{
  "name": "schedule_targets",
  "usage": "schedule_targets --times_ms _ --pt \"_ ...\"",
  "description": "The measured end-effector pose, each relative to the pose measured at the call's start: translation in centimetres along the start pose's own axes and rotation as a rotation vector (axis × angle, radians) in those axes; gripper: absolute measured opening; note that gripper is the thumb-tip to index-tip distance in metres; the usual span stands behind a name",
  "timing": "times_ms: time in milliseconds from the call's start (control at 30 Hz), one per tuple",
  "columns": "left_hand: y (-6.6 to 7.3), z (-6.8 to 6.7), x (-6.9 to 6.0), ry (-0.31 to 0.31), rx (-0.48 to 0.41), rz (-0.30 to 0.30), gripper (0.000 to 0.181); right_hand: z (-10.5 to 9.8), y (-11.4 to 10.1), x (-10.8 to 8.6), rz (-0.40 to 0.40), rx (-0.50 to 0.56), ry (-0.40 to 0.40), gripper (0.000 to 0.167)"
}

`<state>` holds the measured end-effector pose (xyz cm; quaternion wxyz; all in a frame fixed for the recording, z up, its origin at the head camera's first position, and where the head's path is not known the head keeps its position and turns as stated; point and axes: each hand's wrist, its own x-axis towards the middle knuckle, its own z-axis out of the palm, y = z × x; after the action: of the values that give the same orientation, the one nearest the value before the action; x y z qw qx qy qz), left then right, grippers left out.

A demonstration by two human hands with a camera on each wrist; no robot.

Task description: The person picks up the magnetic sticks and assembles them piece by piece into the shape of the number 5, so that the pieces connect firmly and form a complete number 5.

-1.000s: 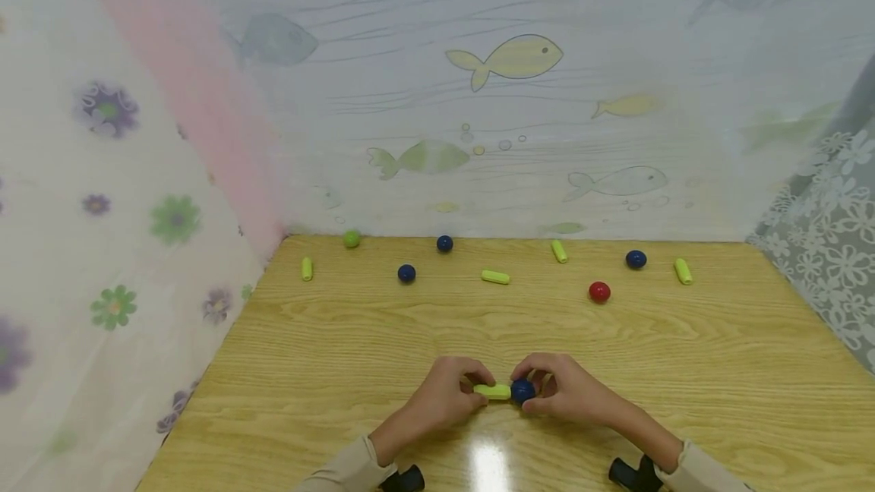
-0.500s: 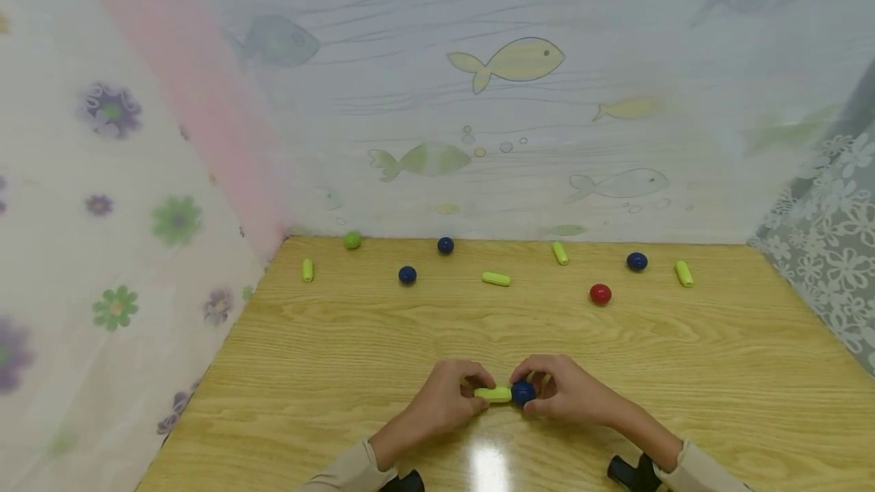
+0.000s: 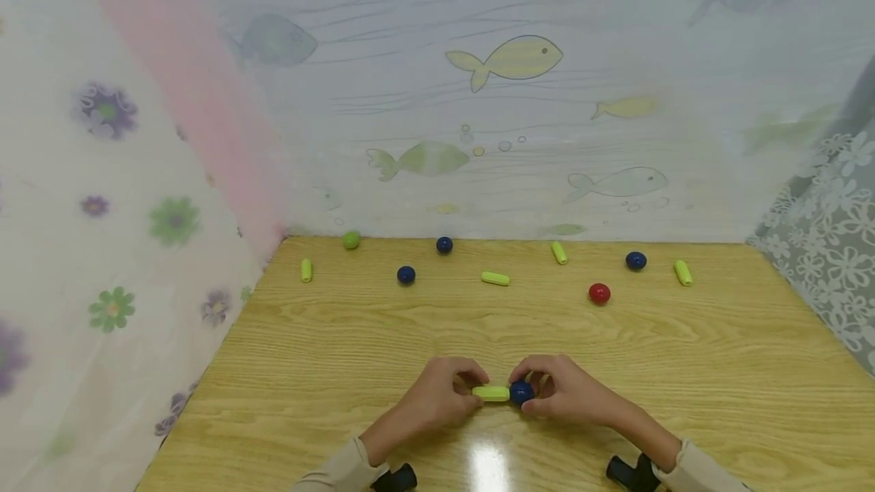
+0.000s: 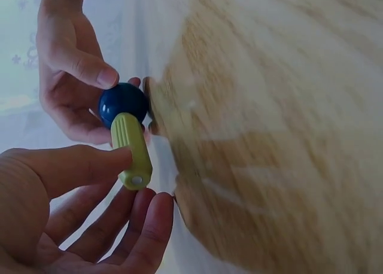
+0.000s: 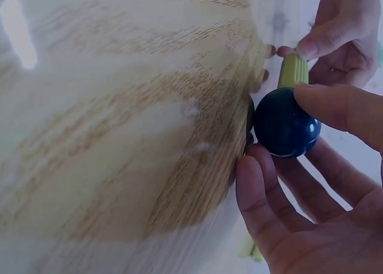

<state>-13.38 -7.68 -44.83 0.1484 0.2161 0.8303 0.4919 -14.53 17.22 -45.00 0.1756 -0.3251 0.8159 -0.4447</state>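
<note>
Near the table's front, a yellow-green toy building rod lies end to end with a dark blue ball, touching it. My left hand holds the rod's left end between thumb and fingers. On the other side, my right hand grips the ball. Seen from the left wrist, the rod has ribbed sides and a small silvery spot in its near end, with the thumb lying across it. In the right wrist view, thumb and fingers surround the glossy ball, and the rod sticks out behind it.
Farther back on the wooden table lie a red ball, a green ball, several blue balls, including one blue ball at centre-left, and several loose rods, including one rod. A fish-printed curtain hangs behind.
My left hand has shifted slightly left, its fingers now nearer the rod's outer end. The right hand, ball and rod stay nearly in place.
</note>
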Motion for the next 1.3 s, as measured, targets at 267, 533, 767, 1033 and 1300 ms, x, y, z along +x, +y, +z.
schedule_targets --times_ms 267,533,767,1033,1300 --pt "-0.9 -1.5 0.0 0.013 0.049 0.024 0.019 0.0 0.0 0.0 0.01 0.009 0.007 0.025" --pt "-2.4 -4.7 0.5 0.145 0.113 0.054 0.017 0.0 -0.2 0.0 0.004 0.005 0.008 0.026" --pt "-3.6 -8.2 1.7 0.264 0.113 -0.024 0.019 0.0 -0.3 -0.1 0.015 -0.001 0.009 0.025" --pt "-4.9 -11.1 3.4 0.419 0.088 -0.1 0.023 -0.1 -0.5 -0.2 0.024 0.01 0.003 0.026" --pt "-5.7 -12.2 5.2 0.476 0.023 -0.171 0.032 -0.1 -0.4 -0.2 0.029 0.015 0.005 0.026"
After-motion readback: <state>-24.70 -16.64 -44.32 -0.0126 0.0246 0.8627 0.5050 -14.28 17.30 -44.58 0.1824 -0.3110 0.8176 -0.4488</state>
